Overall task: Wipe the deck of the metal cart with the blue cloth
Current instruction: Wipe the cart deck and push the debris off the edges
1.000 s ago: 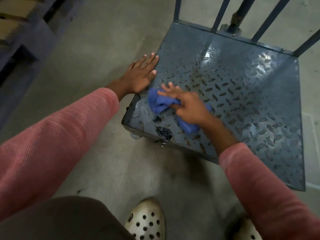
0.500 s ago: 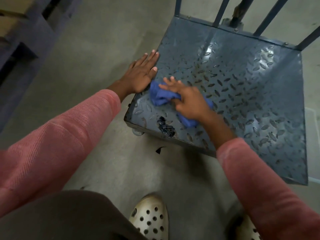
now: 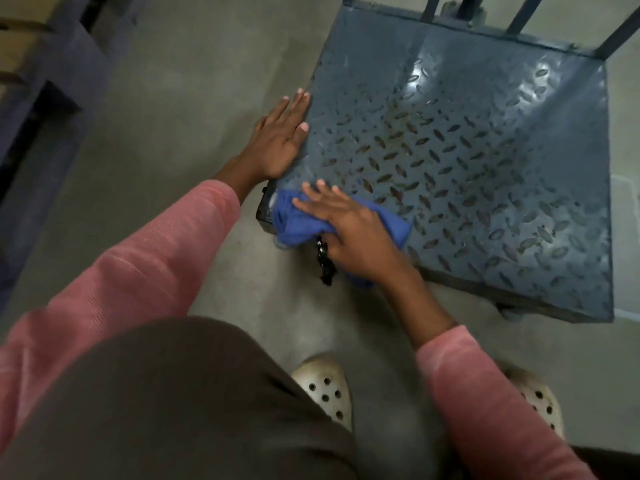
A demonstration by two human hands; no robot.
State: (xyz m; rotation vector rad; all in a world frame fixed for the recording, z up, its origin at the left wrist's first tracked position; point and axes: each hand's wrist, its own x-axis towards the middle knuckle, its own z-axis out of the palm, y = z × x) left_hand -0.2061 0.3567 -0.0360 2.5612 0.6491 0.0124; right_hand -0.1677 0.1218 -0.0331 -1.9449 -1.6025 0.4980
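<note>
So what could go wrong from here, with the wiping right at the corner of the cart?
The blue cloth under the right hand overhangs the near corner of the deck, so one more stroke could drag it off. The black scrap dangling at that edge may drop onto the floor or smear the cloth. The left hand rests flat on the side edge; the cart might roll if pushed.

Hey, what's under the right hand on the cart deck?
The blue cloth, bunched at the near left corner of the deck, lies under the right hand. A black scrap shows beside the thumb. The deck beneath the cloth is covered.
</note>
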